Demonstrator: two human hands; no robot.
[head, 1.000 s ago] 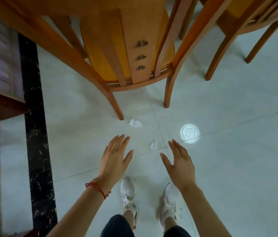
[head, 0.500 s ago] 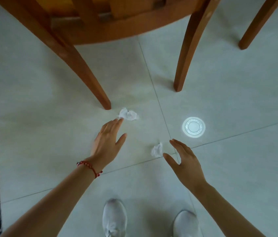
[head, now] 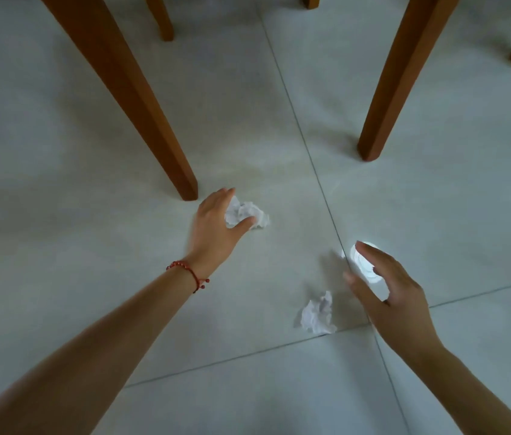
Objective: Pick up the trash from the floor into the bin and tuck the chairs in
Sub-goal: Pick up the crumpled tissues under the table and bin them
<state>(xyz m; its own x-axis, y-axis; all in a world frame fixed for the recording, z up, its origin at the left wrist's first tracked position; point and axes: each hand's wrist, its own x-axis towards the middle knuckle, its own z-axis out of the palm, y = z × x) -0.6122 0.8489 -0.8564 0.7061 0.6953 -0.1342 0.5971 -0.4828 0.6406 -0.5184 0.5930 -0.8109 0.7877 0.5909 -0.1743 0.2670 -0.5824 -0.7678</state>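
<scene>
The floor (head: 59, 277) is pale grey-green tile crossed by thin dark grout lines. Orange-brown wooden chair legs (head: 128, 98) stand in the upper part of the frame, and two crumpled papers (head: 247, 213) and a round lid (head: 365, 265) are white. A red beaded bracelet (head: 189, 273) circles the wrist at centre left.

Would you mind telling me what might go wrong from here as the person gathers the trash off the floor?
The left hand has fingers and thumb around only one side of the crumpled paper, so it may slip out when lifted. The right hand is open above the flat white lid, which looks hard to pinch off the tile. The second paper wad lies between the hands and may be missed. The chair leg stands close to the left hand.
</scene>
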